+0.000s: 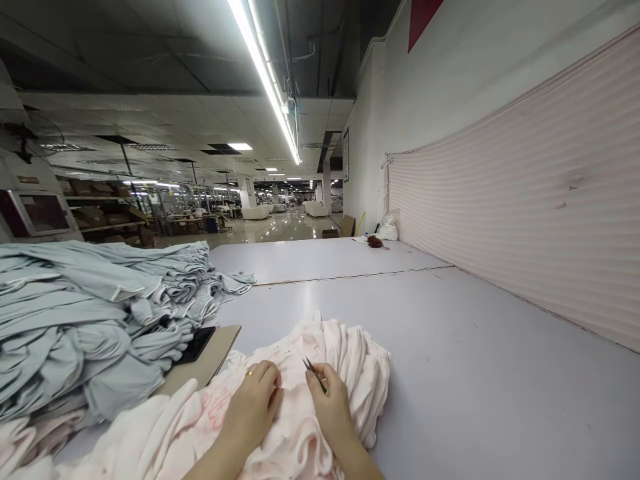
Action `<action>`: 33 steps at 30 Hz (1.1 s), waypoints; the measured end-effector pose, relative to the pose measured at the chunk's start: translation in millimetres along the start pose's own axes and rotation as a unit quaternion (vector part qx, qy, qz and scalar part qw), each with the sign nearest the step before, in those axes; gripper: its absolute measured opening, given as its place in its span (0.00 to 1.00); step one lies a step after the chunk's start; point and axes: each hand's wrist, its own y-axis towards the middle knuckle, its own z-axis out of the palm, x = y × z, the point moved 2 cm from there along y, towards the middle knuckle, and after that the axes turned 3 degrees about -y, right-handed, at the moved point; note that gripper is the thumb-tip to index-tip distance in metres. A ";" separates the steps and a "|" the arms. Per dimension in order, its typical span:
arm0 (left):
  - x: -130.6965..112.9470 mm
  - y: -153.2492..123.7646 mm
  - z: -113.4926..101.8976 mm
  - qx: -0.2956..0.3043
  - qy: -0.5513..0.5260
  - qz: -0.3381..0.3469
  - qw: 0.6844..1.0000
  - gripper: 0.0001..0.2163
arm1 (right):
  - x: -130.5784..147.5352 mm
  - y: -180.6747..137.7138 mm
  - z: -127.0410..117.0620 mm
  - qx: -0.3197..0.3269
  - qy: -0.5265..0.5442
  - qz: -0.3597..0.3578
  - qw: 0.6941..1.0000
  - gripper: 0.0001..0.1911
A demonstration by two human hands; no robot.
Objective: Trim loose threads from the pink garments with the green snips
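- Pale pink clothes (295, 413) lie in a big, bumpy heap right in front of the person, on a wide, light table (475, 353).
- I see red-pink marks (215, 407) on the cloth, next to the left arm.
- The left hand (254, 403) rests on top of the heap with its fingers bent down. I can't tell if they pinch the cloth. It wears a gold ring (250, 373).
- The right hand (330, 400) holds little snips (315, 375) between thumb and fingers. Their two dark tips are a bit apart and point away from the person, over the pink cloth.
- Grey-blue clothes (100, 320) make a bigger pile on the person's left.
- Between the two piles sits a brown board (215, 357), with a flat black thing (197, 343) partly on it.
- Far across the table, I spot a fuzzy brown bunch (374, 241) near a white bundle (387, 230).
- On the right, a pink, stripy sheet (510, 180) hangs along the wall.
- A long, bright light (267, 73) shines above.
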 end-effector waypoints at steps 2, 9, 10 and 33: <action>-1.0 -8.9 -0.5 -0.011 -0.002 0.017 1.000 0.06 | 2.6 -2.8 -1.0 0.012 0.012 0.008 1.000 0.11; 1.9 -19.0 0.8 -0.021 -0.058 0.013 0.998 0.05 | 13.0 -7.6 -0.6 0.134 -0.068 0.036 0.988 0.03; 5.8 -18.0 -2.1 -0.019 -0.082 -0.027 0.996 0.07 | 13.1 -8.2 -0.6 0.134 -0.085 0.041 0.986 0.02; 12.3 -1.5 -18.4 0.054 -0.271 -0.233 0.932 0.12 | 2.5 -19.4 -5.3 0.087 0.034 0.074 0.993 0.22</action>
